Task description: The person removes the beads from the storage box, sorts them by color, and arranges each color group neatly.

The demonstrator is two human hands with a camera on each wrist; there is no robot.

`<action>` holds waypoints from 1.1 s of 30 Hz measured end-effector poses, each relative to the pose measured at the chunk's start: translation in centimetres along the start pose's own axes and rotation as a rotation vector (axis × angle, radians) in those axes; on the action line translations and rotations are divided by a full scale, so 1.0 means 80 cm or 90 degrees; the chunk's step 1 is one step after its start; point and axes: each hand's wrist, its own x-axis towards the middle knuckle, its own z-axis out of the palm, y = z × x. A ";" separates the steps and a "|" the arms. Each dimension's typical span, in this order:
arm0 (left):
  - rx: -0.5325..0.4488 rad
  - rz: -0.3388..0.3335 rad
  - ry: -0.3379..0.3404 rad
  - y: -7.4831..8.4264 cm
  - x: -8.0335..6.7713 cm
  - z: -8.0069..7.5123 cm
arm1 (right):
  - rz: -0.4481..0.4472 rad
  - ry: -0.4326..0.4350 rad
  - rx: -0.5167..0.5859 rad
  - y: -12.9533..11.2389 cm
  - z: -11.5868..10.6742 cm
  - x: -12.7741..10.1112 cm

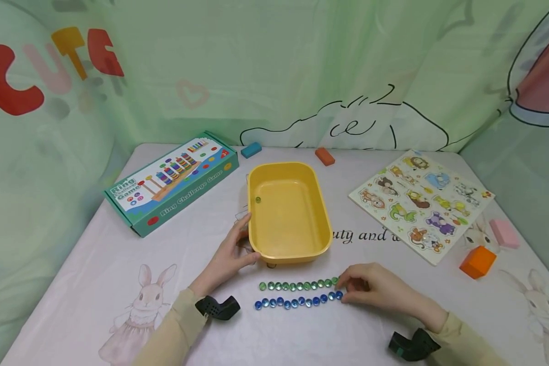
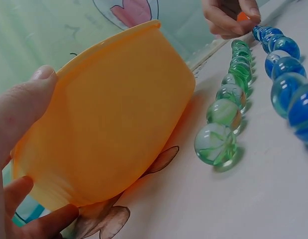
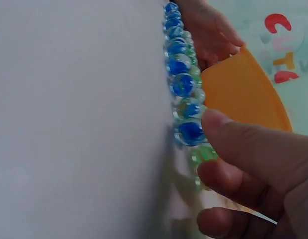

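Note:
A yellow plastic basin (image 1: 297, 252) stands in the middle of the table, with one green marble (image 1: 258, 200) inside near its left wall. My left hand (image 1: 226, 254) holds the basin's near left corner, thumb on the rim and fingers lower on the wall. In front lie two roughly parallel rows: green glass marbles (image 2: 216, 144) closer to the basin and blue glass marbles (image 3: 182, 84) closer to me. At the right end of both rows is my right hand (image 1: 377, 287). Its thumb touches or nearly touches the last blue marble; its index finger is beside the last green one.
A Ring Challenge Game box (image 1: 174, 183) lies at the left, an animal puzzle board (image 1: 421, 203) at the right. A blue block (image 1: 251, 150) and a red-orange block (image 1: 325, 156) lie behind the basin. An orange block (image 1: 478, 262) and a pink block (image 1: 505, 234) sit near the right edge.

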 end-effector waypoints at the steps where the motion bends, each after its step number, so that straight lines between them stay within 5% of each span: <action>1: 0.000 0.001 0.000 0.000 0.000 0.000 | -0.003 -0.006 0.007 -0.001 -0.004 0.002; 17: 0.007 0.037 0.019 -0.052 0.013 0.006 | -0.055 -0.260 -0.123 -0.081 -0.081 0.100; 26: 0.004 0.026 0.021 -0.052 0.012 0.004 | 0.016 -0.292 -0.140 -0.087 -0.085 0.181; 33: 0.008 0.005 0.006 -0.033 0.010 0.002 | 0.042 -0.252 -0.175 -0.069 -0.078 0.231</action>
